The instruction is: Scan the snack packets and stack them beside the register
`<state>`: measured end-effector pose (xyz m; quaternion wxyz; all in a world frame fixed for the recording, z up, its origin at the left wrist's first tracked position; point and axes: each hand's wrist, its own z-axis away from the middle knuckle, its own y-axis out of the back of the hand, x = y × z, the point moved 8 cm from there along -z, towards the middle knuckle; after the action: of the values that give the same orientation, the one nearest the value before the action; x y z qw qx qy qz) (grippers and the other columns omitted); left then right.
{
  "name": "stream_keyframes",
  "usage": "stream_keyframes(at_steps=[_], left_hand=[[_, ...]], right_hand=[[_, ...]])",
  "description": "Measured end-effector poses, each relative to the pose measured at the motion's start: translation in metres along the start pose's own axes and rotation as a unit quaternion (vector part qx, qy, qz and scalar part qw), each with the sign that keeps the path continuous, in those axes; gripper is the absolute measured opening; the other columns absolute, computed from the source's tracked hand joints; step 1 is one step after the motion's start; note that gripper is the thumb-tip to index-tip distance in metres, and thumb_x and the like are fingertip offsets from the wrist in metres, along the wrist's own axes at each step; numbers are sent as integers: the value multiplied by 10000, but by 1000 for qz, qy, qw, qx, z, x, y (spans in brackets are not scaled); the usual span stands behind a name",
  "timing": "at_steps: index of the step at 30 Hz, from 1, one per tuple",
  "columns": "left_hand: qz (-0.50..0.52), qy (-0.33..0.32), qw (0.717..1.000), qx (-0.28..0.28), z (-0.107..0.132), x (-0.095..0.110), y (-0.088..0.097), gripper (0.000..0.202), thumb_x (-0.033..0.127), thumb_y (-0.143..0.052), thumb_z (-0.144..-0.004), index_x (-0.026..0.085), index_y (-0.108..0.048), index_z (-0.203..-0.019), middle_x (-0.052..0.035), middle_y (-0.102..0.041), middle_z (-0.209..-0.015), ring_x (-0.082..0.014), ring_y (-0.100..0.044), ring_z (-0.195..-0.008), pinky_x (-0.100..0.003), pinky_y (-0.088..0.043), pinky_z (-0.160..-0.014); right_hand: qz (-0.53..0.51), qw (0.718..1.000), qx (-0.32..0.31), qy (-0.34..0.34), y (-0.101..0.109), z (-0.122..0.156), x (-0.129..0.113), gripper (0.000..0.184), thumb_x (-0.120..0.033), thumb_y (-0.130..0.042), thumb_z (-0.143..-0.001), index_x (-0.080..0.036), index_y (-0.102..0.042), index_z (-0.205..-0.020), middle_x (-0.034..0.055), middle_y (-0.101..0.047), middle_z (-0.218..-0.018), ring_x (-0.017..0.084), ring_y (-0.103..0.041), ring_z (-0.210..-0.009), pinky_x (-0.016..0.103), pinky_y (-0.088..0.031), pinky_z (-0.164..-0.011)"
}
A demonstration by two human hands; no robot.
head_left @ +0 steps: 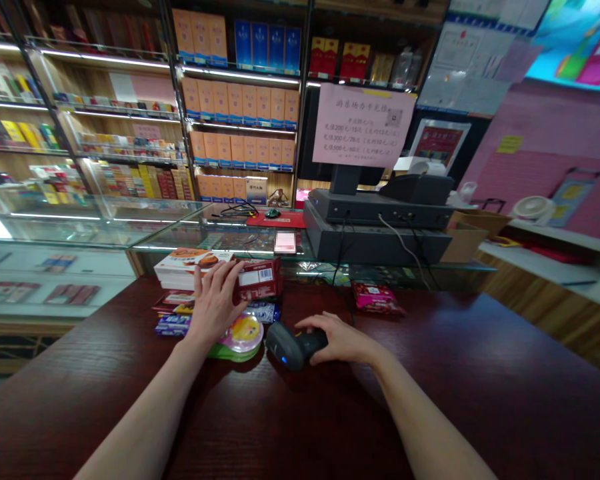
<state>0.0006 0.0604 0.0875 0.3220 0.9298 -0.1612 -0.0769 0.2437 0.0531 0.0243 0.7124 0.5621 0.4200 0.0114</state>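
Note:
My right hand (341, 340) is closed around the handle of a black barcode scanner (287, 347); a small blue light glows on its head. My left hand (216, 301) reaches over a group of snack packs with its fingers spread. Its fingertips are at a dark red pack (261, 280) with a barcode label; whether they press on it I cannot tell. Behind the fingers sits a white box (180, 272) with a food picture. Blue-and-white packs (173, 325) and a round pink-and-green pack with a yellow figure (245, 332) lie beneath and beside the left hand.
A red-pink snack bag (376, 297) lies on the dark wooden counter (300, 427), right of the scanner. Beyond stand a glass showcase (190, 230) and a checkout machine (375, 227) with hanging cables and a pink sign (363, 127). Stocked shelves (240, 140) fill the back.

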Motion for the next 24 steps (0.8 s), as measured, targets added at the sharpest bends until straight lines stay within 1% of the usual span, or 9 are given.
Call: stream_keyframes(at_steps=[6, 11, 14, 16, 18, 20, 22, 24], left_hand=[[0, -2, 1000, -1, 1, 0, -1, 755, 333, -681, -844, 205, -366, -1518, -147, -512, -1454, -335, -417, -1391, -595, -84, -1252], [-3, -2, 1000, 2, 0, 0, -1, 767, 351, -694, -839, 211, -368, -1519, -146, -519, -1451, -335, -424, -1384, -599, -87, -1249], [-4, -8, 1000, 8, -1, 2, 1, 765, 349, -699, -842, 211, -368, -1518, -146, -525, -1442, -336, -432, -1378, -603, -94, -1248], [-2, -13, 1000, 15, -2, 5, 3, 762, 341, -696, -847, 215, -362, -1521, -143, -530, -1435, -332, -443, -1371, -602, -98, -1249], [2, -18, 1000, 19, -2, 8, 5, 762, 336, -693, -851, 220, -356, -1524, -139, -534, -1430, -330, -446, -1369, -604, -98, -1250], [8, -21, 1000, 20, -3, 10, 6, 768, 331, -694, -850, 221, -351, -1527, -139, -532, -1434, -331, -439, -1377, -608, -95, -1251], [16, -25, 999, 17, -4, 13, 7, 773, 322, -695, -849, 224, -345, -1531, -137, -525, -1445, -331, -431, -1385, -614, -90, -1251], [25, -32, 999, 11, -4, 16, 7, 778, 313, -693, -852, 232, -333, -1537, -134, -522, -1452, -328, -428, -1390, -617, -84, -1250]], right_hand=[[13, 1000, -17, -2, -4, 0, 3, 725, -429, -850, -658, -284, -624, -1331, 41, -682, -1150, 265, -594, -1095, 396, -370, -1010], [31, 999, -23, -1, -5, -1, 5, 729, -450, -853, -657, -268, -633, -1327, 65, -680, -1178, 289, -579, -1125, 438, -360, -1031], [2, 1000, -26, 11, -1, 1, 2, 722, -457, -853, -666, -269, -633, -1327, 61, -686, -1206, 295, -581, -1151, 478, -330, -1082], [-42, 999, -14, 23, 4, 3, -2, 656, -454, -835, -701, -266, -650, -1302, 54, -694, -1221, 291, -592, -1168, 480, -322, -1108], [-101, 994, 18, 34, 12, 3, -5, 538, -436, -781, -773, -253, -671, -1267, 57, -703, -1232, 282, -607, -1178, 458, -363, -1098], [-164, 983, 72, 31, 19, 1, -4, 449, -405, -708, -843, -236, -670, -1257, 69, -711, -1230, 268, -631, -1165, 432, -430, -1051], [-214, 967, 138, 19, 25, -2, 3, 430, -375, -659, -876, -226, -648, -1278, 80, -716, -1222, 252, -654, -1138, 424, -466, -1026], [-235, 951, 199, 19, 27, -5, 9, 433, -362, -659, -868, -212, -643, -1274, 91, -718, -1214, 244, -659, -1134, 427, -470, -1037]])
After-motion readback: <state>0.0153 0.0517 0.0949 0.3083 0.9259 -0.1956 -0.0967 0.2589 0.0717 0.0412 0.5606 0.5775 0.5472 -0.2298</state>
